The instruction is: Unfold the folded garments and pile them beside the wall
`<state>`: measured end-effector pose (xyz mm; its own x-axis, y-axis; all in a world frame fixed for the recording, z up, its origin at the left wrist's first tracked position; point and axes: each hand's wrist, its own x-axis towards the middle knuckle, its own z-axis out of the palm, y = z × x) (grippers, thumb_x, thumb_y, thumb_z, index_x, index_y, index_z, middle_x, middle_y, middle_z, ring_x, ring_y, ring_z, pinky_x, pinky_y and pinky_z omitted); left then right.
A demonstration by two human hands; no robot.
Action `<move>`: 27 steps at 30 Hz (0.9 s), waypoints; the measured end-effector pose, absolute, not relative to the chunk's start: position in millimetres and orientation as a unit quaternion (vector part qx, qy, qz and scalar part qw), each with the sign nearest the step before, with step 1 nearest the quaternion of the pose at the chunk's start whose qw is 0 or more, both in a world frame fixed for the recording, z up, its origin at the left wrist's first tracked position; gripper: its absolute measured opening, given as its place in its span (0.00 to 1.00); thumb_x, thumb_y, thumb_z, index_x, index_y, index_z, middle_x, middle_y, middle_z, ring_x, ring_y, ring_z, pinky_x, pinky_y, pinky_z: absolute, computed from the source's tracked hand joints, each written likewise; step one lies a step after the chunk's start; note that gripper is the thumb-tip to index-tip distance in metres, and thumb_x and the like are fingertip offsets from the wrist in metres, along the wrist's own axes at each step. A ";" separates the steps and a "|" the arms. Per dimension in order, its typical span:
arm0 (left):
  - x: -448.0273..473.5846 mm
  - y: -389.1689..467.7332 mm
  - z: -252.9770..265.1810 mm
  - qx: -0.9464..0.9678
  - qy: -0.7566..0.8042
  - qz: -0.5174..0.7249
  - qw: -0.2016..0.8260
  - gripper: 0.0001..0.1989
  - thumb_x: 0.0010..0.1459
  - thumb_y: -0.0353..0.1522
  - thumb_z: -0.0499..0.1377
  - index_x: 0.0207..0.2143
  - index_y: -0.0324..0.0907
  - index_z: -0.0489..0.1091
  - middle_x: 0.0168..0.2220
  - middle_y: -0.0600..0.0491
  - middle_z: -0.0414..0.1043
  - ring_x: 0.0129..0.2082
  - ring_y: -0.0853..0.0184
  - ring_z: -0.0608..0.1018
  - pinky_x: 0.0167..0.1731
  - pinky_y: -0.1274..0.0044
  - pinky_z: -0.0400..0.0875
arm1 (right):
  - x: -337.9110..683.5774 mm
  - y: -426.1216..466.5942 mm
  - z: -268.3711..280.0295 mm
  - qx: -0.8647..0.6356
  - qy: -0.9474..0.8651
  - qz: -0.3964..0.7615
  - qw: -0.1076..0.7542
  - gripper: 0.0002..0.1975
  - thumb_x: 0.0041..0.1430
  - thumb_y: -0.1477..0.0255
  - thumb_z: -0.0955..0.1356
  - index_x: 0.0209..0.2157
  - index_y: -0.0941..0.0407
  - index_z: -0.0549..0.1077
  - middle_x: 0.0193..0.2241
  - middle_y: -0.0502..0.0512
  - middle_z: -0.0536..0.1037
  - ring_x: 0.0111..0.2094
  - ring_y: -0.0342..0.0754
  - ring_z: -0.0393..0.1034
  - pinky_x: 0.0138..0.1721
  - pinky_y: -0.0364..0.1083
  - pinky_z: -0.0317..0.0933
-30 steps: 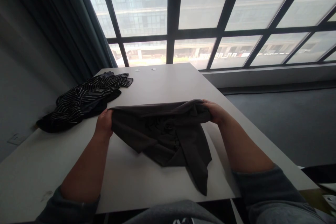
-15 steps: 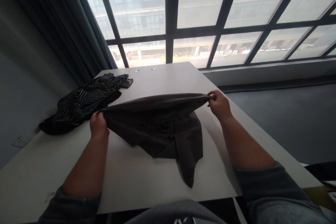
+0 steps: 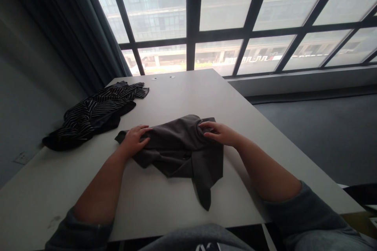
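In the head view, the dark garment (image 3: 176, 135) lay beneath the spread left hand (image 3: 136, 139) and the loosely uncurled right hand (image 3: 220, 133), bunched folds hiding its full shape. Ahead of both, free desk (image 3: 200, 92) reached its far edge; striped clothing (image 3: 97, 111) lay beyond the left hand, leftward.

The person wears a grey top (image 3: 179, 238) with a partly visible pale-and-dark marking (image 3: 207, 247) low on its front, and loose, creased, dark blue-grey sleeves (image 3: 297, 208) ending near the elbows, leaving forearms (image 3: 101, 188) and fingers (image 3: 212, 125) bare.
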<state>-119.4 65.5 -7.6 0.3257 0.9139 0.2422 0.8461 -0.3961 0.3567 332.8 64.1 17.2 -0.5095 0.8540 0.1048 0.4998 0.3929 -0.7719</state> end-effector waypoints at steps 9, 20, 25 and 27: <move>-95.4 68.0 -24.2 0.813 0.558 0.149 0.082 0.21 0.63 0.40 0.60 0.56 0.48 0.75 0.62 0.45 0.73 0.63 0.53 0.73 0.66 0.59 0.62 | 317.6 72.9 -8.0 -0.413 -0.826 0.243 0.297 0.30 0.55 0.71 0.72 0.61 0.51 0.75 0.66 0.58 0.66 0.66 0.55 0.64 0.68 0.55 0.59; -96.7 45.1 20.8 0.618 0.593 0.503 0.116 0.17 0.69 0.46 0.49 0.32 0.46 0.64 0.29 0.55 0.66 0.33 0.63 0.71 0.39 0.74 0.68 | 329.9 57.2 35.3 -0.426 -0.613 0.527 0.406 0.31 0.51 0.48 0.74 0.47 0.55 0.66 0.37 0.52 0.76 0.34 0.45 0.71 0.35 0.42 0.66; -117.4 57.6 19.1 0.526 0.674 0.510 0.090 0.15 0.67 0.44 0.51 0.33 0.44 0.68 0.33 0.52 0.72 0.37 0.61 0.75 0.44 0.72 0.70 | 369.9 62.4 41.5 -0.465 -0.717 0.473 0.213 0.28 0.49 0.62 0.76 0.51 0.54 0.71 0.38 0.51 0.77 0.34 0.44 0.72 0.34 0.40 0.65; -120.2 64.2 12.9 0.530 0.716 0.446 0.088 0.14 0.66 0.43 0.52 0.35 0.44 0.70 0.36 0.50 0.75 0.41 0.58 0.77 0.48 0.70 0.71 | 376.2 74.1 30.5 -0.555 -0.730 0.335 0.217 0.19 0.51 0.68 0.73 0.46 0.55 0.75 0.34 0.50 0.76 0.32 0.41 0.69 0.33 0.38 0.61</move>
